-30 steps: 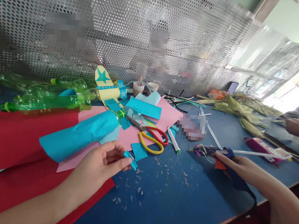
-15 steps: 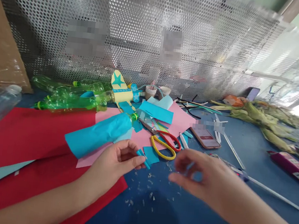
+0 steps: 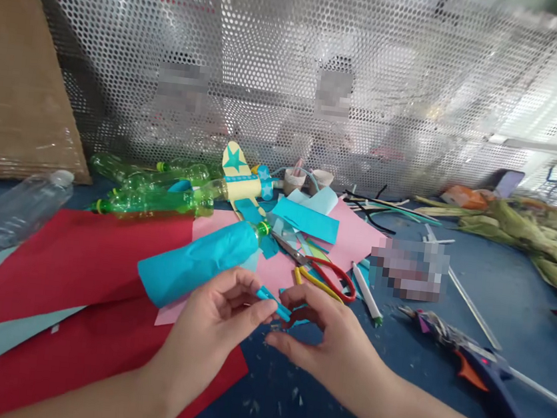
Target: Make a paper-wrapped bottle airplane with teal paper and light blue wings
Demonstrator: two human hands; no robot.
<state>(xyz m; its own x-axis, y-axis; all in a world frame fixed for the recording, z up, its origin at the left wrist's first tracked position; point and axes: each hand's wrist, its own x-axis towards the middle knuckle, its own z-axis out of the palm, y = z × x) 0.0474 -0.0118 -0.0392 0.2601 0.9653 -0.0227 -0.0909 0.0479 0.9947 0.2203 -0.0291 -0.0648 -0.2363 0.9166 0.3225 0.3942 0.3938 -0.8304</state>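
My left hand (image 3: 229,314) is closed, pinching a small folded strip of blue paper (image 3: 274,302) between thumb and fingers. Close against the strip's right end is my right hand (image 3: 322,328), its fingers curved and its thumb apart from them; whether a fingertip touches the paper I cannot tell. Just behind the hands lie scissors (image 3: 333,279) with red and yellow handles, partly covered by my right fingers. A bottle wrapped in blue paper (image 3: 196,263), with a green neck (image 3: 263,229), rests on its side beyond my left hand.
Red paper sheets (image 3: 118,244) spread at left. Green plastic bottles (image 3: 159,199) and a yellow paper-covered bottle with a star-marked fin (image 3: 234,158) lie behind. A glue gun (image 3: 490,377) lies at right, a white marker (image 3: 367,293) nearer the middle. Perforated sheeting (image 3: 277,48) stands at the back.
My right hand has come leftward to the blue strip in my left hand. The view has shifted, bringing the glue gun more fully into sight.
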